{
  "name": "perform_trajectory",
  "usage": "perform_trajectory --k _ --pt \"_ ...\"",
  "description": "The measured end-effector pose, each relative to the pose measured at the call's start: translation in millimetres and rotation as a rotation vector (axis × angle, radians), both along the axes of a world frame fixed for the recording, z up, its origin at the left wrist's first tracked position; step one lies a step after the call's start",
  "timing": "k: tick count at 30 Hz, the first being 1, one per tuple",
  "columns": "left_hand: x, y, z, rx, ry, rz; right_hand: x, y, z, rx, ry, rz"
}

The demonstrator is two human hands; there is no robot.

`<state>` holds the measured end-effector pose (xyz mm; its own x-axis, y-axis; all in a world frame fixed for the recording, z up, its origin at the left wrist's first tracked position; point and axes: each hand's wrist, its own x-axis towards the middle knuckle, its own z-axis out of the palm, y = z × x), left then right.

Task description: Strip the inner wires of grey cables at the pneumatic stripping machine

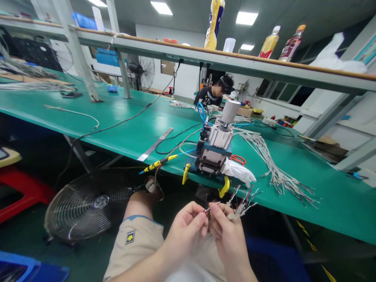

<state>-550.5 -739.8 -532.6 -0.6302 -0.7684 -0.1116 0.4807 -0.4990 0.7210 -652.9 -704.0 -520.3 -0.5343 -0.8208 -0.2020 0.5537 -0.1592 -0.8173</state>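
Above my lap, my left hand (190,221) pinches a thin wire end between thumb and forefinger. Close beside it, my right hand (225,225) is closed on a cable bundle (242,207), whose frayed ends with red, white and dark wires stick out to the right. The fingertips of both hands nearly meet at the thin wires (208,209). Just beyond stands a metal pneumatic press (216,145) at the bench edge, with a white glove (239,171) by its base. Yellow clamp handles (225,187) hang at the front of the press.
The green bench (123,121) holds more grey cables (276,172) at right, a steel ruler (155,144) and a black-yellow air tube (158,163). A floor fan (100,201) stands at left. Overhead, a shelf (188,51) carries bottles. A person (210,96) sits across the bench.
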Motion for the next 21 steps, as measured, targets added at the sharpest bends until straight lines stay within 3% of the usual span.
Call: perform_trajectory --k 4,7,13,21 --pt "-0.5 -6.4 -7.2 -0.066 -0.023 0.007 -8.3 -6.0 -3.3 -0.015 0.032 0.005" --pt "-3.2 -16.9 -11.9 -0.209 -0.108 -0.038 -18.0 -8.5 -6.5 -0.018 0.157 0.027" --pt "-8.4 -32.3 -5.2 -0.336 -0.255 -0.137 -31.2 -9.3 -7.2 0.006 0.467 0.013" --pt "-7.8 -25.7 -4.6 -0.186 -0.202 -0.101 -16.7 -12.3 -9.3 0.083 0.179 -0.059"
